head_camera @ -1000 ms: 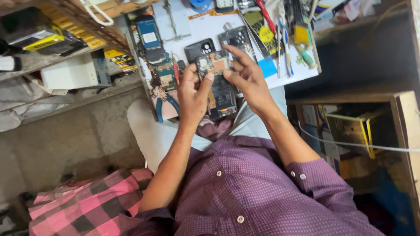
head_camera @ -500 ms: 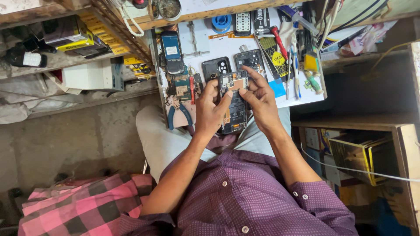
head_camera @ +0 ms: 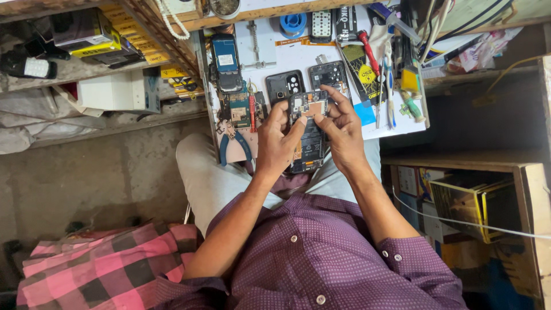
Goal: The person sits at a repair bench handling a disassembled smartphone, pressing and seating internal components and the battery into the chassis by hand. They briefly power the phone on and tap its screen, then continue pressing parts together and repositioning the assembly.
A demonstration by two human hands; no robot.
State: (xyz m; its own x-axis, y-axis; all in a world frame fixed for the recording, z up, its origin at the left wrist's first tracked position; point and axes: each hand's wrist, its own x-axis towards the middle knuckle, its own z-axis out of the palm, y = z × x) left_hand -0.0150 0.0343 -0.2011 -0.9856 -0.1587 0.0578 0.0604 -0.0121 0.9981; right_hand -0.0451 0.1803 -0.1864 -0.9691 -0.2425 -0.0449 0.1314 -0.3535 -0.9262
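Both hands shifted onto the opened phone's upper end.

Both forearms reach forward, elbows bent and sleeves rolled. The left hand and right hand sit close together, fingers curled inward.

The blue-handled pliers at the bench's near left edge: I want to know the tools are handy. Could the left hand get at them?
Probably yes. The blue-handled pliers lie uncovered beside the left hand, nothing between them, though that hand now grips the opened black phone.
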